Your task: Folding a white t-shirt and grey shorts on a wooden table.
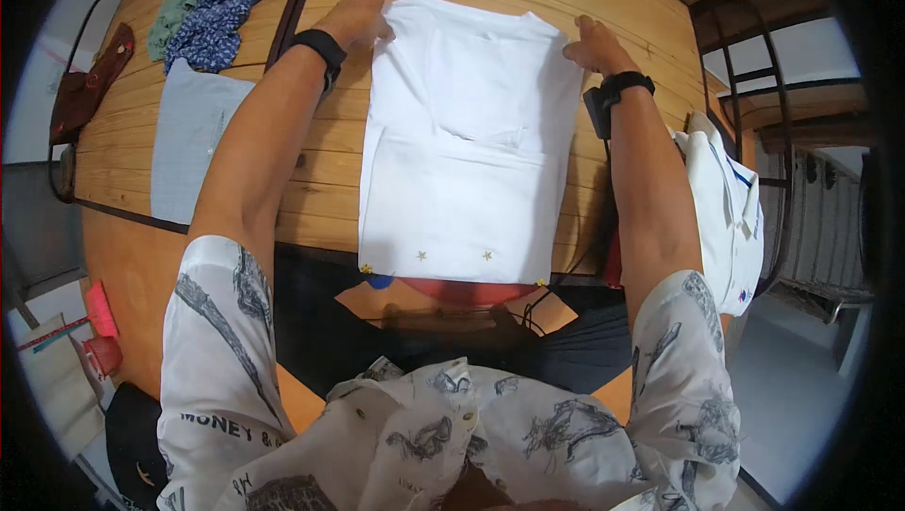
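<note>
You are stretching both forearms over the wooden table (320,186), where the white garment (471,200) is lying flat in front of you, folded into a long rectangle. Your left hand (363,19) is resting at its far left corner, fingertips touching the cloth; whether they are pinching it or only pressing, you are not showing clearly enough to tell. Your right hand (600,44) is curling its fingers at the far right corner, thumb by the edge, and its grip is likewise impossible to tell. A layer's edge is running across the garment's middle, while small gold stars (454,255) are marking its near end, which is jutting slightly past the table's front edge. To your left, a pale grey-blue cloth (184,157) is lying near your forearm, with a blue patterned cloth (212,30) beyond it. To your right, another white garment (721,214) is sitting beside your forearm.
</note>
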`<state>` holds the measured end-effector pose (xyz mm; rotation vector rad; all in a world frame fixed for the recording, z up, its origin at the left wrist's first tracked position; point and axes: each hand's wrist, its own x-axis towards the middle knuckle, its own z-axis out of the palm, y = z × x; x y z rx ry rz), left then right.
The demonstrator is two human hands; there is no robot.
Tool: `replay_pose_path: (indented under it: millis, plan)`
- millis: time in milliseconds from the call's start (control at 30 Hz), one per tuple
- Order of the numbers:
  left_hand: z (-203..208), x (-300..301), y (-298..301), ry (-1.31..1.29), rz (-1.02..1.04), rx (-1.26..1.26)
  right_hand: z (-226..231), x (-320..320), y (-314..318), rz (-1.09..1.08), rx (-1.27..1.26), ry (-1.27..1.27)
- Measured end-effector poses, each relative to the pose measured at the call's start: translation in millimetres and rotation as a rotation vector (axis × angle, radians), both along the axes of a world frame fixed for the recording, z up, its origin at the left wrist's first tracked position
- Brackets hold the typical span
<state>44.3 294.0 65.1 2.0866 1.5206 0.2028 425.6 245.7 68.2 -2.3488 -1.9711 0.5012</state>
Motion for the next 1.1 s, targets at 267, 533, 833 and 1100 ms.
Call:
replay_pose_path:
  millis: [267, 533, 833, 1100]
  plan:
    - [-11, 7, 18, -0.079, 0.051, 0.284, -1, -4, 9, 0.040, 0.072, 0.028]
    - [-15, 6, 16, -0.467, 0.141, 0.098, 29, -19, -18, 0.007, 0.193, 0.030]
    - [14, -25, -64, -0.509, -0.183, 0.191, 34, -35, -106, 0.000, 0.452, -0.053]
    - [-24, -49, -191, -0.402, -0.187, -0.067, -21, -42, -206, 0.292, 0.526, 0.084]
